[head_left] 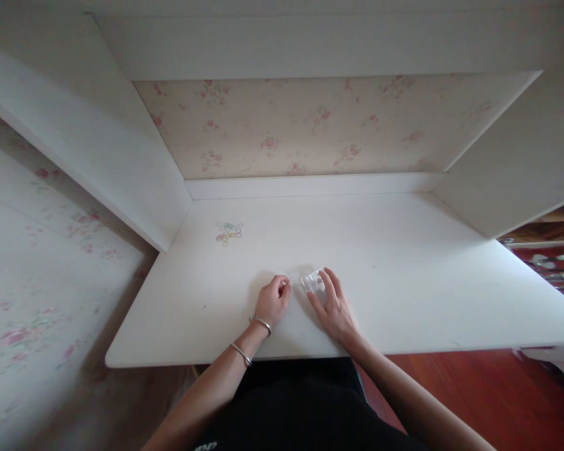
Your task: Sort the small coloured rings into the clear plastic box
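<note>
We see a white desk; on it lie small coloured rings and a clear container.

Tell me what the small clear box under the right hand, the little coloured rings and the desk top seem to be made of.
The small clear box under the right hand looks like transparent hard plastic: see-through with bright glints. The little coloured rings are thin loops in pastel colours, possibly rubber bands; too small to be sure. The white desk top looks like painted or laminated board, matte and smooth.
</note>
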The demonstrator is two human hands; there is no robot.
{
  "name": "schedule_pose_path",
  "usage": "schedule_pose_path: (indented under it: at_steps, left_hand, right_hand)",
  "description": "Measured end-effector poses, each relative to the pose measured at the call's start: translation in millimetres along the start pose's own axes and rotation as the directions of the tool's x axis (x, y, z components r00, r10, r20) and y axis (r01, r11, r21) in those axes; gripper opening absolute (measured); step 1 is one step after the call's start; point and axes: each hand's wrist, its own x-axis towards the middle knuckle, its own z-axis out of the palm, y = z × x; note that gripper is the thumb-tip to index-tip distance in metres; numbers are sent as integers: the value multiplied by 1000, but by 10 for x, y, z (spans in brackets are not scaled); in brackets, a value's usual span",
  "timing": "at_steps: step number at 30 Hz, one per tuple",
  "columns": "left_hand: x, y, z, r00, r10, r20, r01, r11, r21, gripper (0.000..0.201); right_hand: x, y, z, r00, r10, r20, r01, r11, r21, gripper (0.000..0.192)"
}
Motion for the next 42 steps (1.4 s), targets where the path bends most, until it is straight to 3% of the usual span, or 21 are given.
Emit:
schedule_pose_path:
  at_steps: [5,12,19,31,38,42]
  left_hand:
    - [-6,-59,9,1000,-27,-9,27,999,-25,16]
    - [-34,-42,-11,999,-27,-33,25,998,-64,15]
    - [-33,-41,-24,998,-50,-46,44,991,-122,16]
    - [-80,-80,-66,996,-89,-1,87,982,-168,16]
    - [-73,-73,-58,997,-50,62,58,988,-140,18]
    - [-77,-75,-69,996,-72,57,80,983,-162,20]
  right_hand:
    - [9,38,3,1000,6,26,-5,1000,-19,57]
    - [66,80,-37,994,109,17,-109,992,57,59]
    - [265,303,-87,963,246,-106,-224,956,190,54]
    - [1048,1139,-762,956,206,-206,-239,959,-150,60]
    - [1536,1509,-1108,930,311,-194,-361,868,-341,64]
    - [1680,1714,-1179,884,415,-213,-466,810,-355,67]
